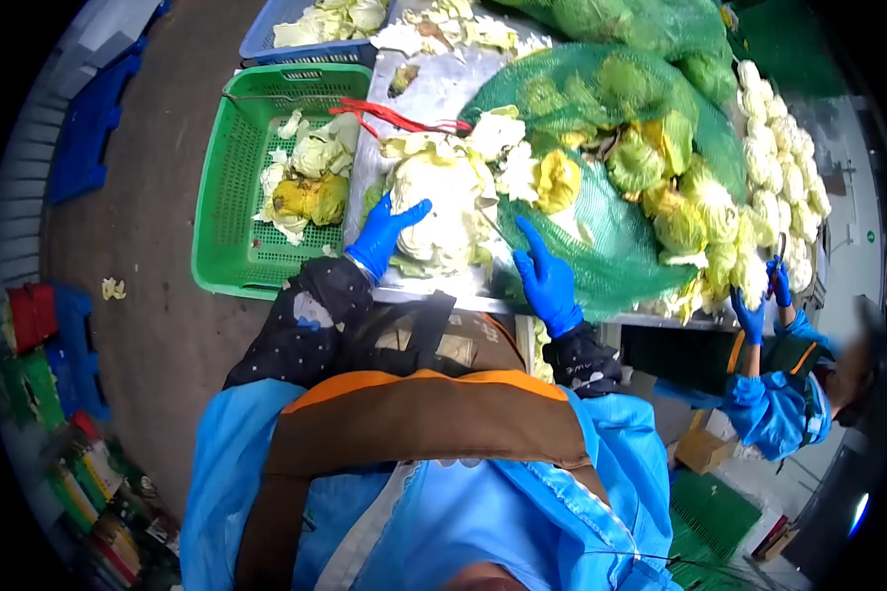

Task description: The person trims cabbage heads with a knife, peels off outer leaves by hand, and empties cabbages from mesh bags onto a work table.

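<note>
Left hand (379,241): forearm angled forward, 1 thumb spread wide from the fingers; the hand presses against the left side of the pale cabbage (442,212) without encircling it. The cabbage lies near the front edge of the metal table (448,89). Right hand (550,281): beside the green net (606,246), index finger extended; grip cannot be determined. Markings on the right sleeve (586,360): illegible.

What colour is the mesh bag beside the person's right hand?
The mesh bag is green; it shows best in the head view.
</note>
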